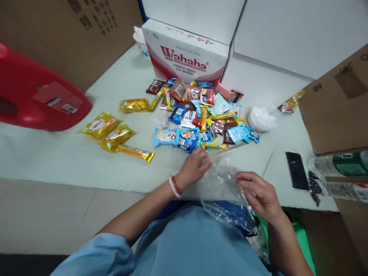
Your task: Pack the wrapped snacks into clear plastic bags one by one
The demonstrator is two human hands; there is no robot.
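A clear plastic bag point(222, 184) hangs between my hands at the table's front edge, drooping over my lap. My left hand point(194, 165), with red and white bracelets at its wrist, pinches the bag's left rim. At the opposite rim, my right hand point(260, 193) grips the film between thumb and curled fingers. Just beyond them lies a pile of wrapped snacks point(189, 119) in blue, yellow, brown and red. A blue snack packet point(166, 137) and a yellow snack bar point(136, 152) lie left of my left hand, beside yellow-wrapped packages point(116, 137).
A Wahaha carton point(186, 53) stands behind the pile, with a paper cup point(141, 42) beside it. A red jug point(37, 96) is at left. Crumpled white plastic point(262, 119), a black phone point(297, 170) and plastic bottles point(339, 164) are at right.
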